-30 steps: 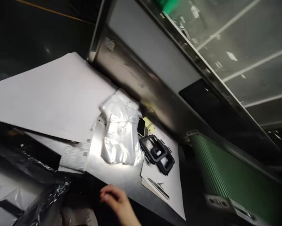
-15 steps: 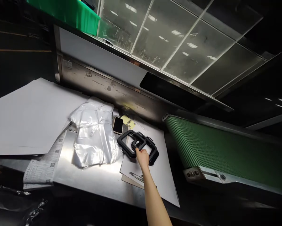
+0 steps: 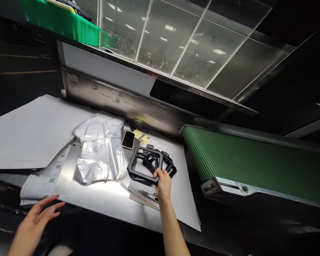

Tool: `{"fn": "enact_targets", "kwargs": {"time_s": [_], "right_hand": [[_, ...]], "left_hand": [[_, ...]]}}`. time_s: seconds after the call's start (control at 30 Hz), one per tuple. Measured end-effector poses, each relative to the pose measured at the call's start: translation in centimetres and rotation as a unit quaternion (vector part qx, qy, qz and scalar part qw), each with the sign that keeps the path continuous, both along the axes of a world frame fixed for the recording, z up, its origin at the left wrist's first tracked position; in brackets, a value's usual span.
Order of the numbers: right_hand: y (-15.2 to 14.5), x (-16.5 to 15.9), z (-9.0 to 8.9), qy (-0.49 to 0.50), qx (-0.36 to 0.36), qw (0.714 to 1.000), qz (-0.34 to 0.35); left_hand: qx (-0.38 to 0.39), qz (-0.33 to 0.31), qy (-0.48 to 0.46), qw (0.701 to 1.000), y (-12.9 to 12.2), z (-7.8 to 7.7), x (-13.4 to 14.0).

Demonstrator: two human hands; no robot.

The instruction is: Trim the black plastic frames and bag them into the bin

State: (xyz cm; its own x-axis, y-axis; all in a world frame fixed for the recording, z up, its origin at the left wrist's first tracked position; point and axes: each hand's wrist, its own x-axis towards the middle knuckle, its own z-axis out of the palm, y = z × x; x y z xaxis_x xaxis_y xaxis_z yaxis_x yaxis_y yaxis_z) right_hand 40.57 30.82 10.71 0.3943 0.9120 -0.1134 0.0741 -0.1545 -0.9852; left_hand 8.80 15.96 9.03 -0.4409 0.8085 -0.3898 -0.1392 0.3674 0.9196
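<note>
My right hand [image 3: 163, 183] grips the lower right corner of a black angular frame [image 3: 143, 176], which is tilted up toward me. Behind it and to its right, more black frame parts [image 3: 171, 167] lie on white sheets [image 3: 185, 199]. At the lower left, my left hand [image 3: 39, 218] is in the air by the table's front edge, fingers spread, holding nothing. A stack of clear plastic bags [image 3: 99, 153] lies between the hands, farther back. Just left of my right wrist, a dark slender tool [image 3: 149, 195] rests on the sheets; its kind is unclear.
Large white sheets [image 3: 29, 131] and printed labels [image 3: 39, 186] cover the metal table's left side. A phone [image 3: 128, 140] and a yellow card [image 3: 141, 137] lie behind the frames. A green conveyor belt [image 3: 245, 160] runs at right. A green bin [image 3: 69, 26] stands on the upper shelf.
My right hand has raised and turned one black frame off the others. My left hand has come into view at the lower left. The camera view has shifted slightly.
</note>
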Motion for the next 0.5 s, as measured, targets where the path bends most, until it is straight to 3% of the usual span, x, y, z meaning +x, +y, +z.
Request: {"fn": "enact_targets", "kwargs": {"time_s": [0.1,0.23,0.37,0.5], "right_hand": [[-4.4,-0.8,1.6,0.096,0.019,0.991,0.086],[-10.4,-2.4,2.6,0.198,-0.006,0.963,0.183],[-13.7,-3.6,2.8,0.28,-0.038,0.934,0.218],[-14.7,-3.9,3.2,0.354,-0.062,0.908,0.214]], "left_hand": [[0.023,-0.082,-0.067,0.994,1.6,1.1,2.7],[0.06,-0.174,-0.148,0.972,2.2,3.9,6.7],[0.051,-0.194,-0.174,0.964,1.2,6.1,8.5],[0.023,-0.194,-0.161,0.967,0.3,6.8,8.0]]}}
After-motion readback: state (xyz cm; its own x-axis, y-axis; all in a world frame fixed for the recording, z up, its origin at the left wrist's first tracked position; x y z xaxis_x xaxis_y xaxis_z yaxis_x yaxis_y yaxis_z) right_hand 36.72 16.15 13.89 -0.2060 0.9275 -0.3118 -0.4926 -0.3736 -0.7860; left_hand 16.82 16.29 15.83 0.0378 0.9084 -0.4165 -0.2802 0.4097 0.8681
